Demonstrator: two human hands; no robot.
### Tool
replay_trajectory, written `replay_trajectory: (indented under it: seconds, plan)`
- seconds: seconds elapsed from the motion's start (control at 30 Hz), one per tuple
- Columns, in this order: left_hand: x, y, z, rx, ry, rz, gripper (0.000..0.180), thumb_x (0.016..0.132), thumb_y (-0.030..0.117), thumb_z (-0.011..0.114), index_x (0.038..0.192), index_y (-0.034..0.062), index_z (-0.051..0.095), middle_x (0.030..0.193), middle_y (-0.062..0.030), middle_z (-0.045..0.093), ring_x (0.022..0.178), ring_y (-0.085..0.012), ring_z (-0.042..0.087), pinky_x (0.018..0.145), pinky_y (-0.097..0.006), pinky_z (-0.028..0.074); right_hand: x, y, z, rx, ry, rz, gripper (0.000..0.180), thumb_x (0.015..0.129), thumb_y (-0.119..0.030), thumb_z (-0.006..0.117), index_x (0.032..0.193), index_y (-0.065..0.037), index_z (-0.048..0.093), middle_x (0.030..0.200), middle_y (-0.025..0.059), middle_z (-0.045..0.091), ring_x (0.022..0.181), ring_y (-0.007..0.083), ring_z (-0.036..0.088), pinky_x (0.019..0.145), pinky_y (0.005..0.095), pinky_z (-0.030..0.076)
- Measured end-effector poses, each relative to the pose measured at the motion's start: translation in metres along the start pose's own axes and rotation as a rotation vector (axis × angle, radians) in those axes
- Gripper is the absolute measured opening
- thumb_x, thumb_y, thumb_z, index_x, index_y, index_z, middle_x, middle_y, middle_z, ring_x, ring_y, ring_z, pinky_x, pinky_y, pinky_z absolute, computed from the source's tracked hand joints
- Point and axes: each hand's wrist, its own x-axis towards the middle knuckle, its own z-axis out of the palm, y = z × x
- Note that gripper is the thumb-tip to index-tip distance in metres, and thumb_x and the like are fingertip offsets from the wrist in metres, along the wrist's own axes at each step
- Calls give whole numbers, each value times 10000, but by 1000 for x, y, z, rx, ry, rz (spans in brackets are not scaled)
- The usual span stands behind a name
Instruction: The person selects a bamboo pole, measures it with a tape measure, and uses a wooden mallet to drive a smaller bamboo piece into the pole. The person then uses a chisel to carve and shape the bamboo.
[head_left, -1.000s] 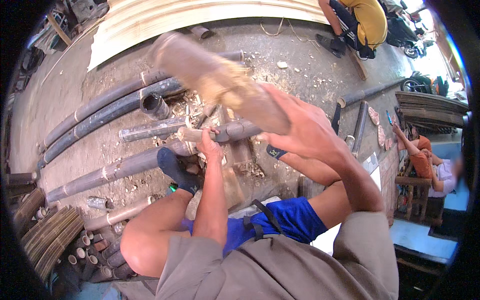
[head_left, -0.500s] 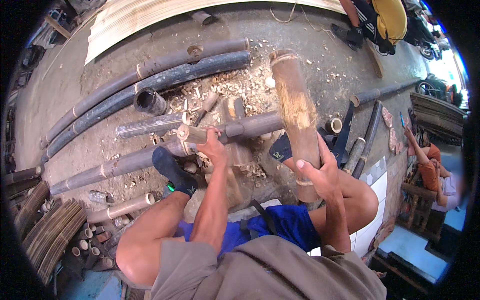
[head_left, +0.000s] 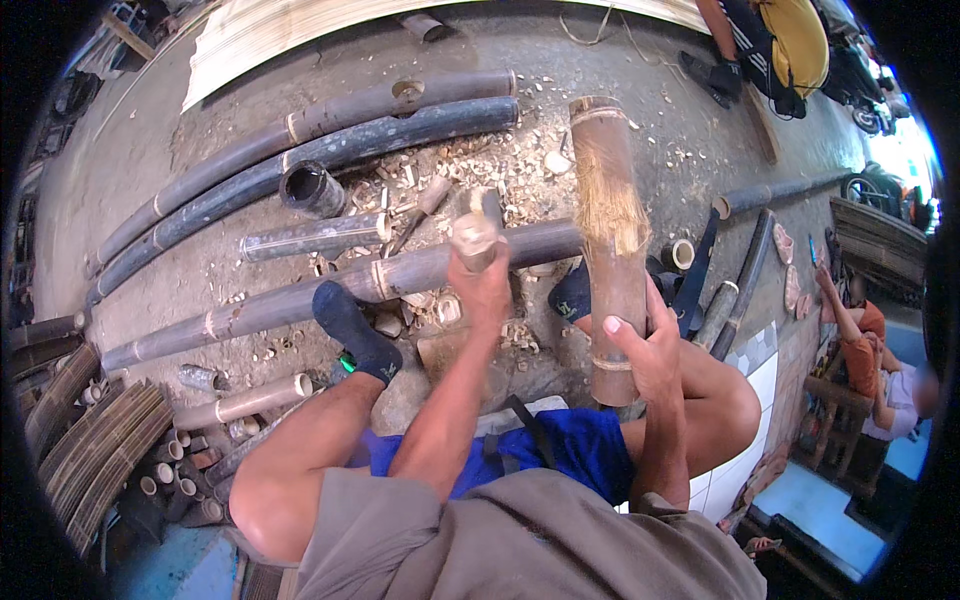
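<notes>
My right hand (head_left: 650, 345) grips the lower end of a thick bamboo mallet (head_left: 608, 260), raised upright, with a frayed, worn patch on its side. My left hand (head_left: 482, 285) is wrapped round a tool with a thick, pale wooden handle (head_left: 474, 236), blurred by motion. The handle's butt faces up; its working end is hidden beneath the hand. Under that hand a long brown bamboo pole (head_left: 290, 297) lies crosswise in front of me. My dark-socked left foot (head_left: 355, 325) is against the pole, and my right foot (head_left: 568, 292) is near its right part.
Two long bamboo poles (head_left: 400, 125) lie beyond, one with a hole cut. A chisel-like tool (head_left: 432, 195), short bamboo pieces (head_left: 315, 238) and wood chips (head_left: 530, 170) are scattered around. Split bamboo (head_left: 110, 450) is stacked left. People (head_left: 790, 50) are at upper right and right (head_left: 865, 340).
My left hand has moved right along the pole and turned the tool from lying sideways to butt up. The mallet stays raised, now slightly more upright.
</notes>
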Motion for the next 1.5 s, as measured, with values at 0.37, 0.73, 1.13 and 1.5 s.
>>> replay_trajectory:
  seconds: [0.37, 0.73, 1.13, 1.5]
  plan:
    - [182, 50, -90, -292, 433, 157, 176, 923, 165, 753, 910, 57, 615, 704, -40, 581, 647, -151, 564, 628, -328, 488, -3, 26, -34, -100, 268, -124, 861, 822, -231, 775, 1561, 51, 434, 1403, 191, 610, 1276, 280, 603, 1108, 397, 451]
    - [320, 52, -143, -37, 524, 179, 227, 903, 184, 793, 881, 31, 628, 692, -41, 602, 546, -156, 563, 495, -329, 461, 7, 23, -21, -48, 276, -143, 875, 851, -301, 746, 1550, 105, 412, 1446, 205, 572, 1328, 305, 563, 1150, 400, 401]
    - [254, 65, -73, 209, 437, 390, 275, 898, 148, 802, 1076, 0, 653, 978, -60, 695, 857, -149, 623, 767, -329, 511, -2, 44, -29, -23, 255, -295, 889, 837, -402, 788, 1487, 88, 431, 1283, 206, 628, 1206, 334, 637, 1079, 461, 485]
    - [11, -16, 39, 544, -827, 583, 445, 711, 239, 867, 1058, 100, 626, 1006, -97, 680, 892, -317, 718, 747, -457, 594, -47, 41, -10, 268, 188, -68, 637, 757, -309, 796, 1220, 75, 585, 1052, 163, 695, 924, 280, 719, 854, 421, 582]
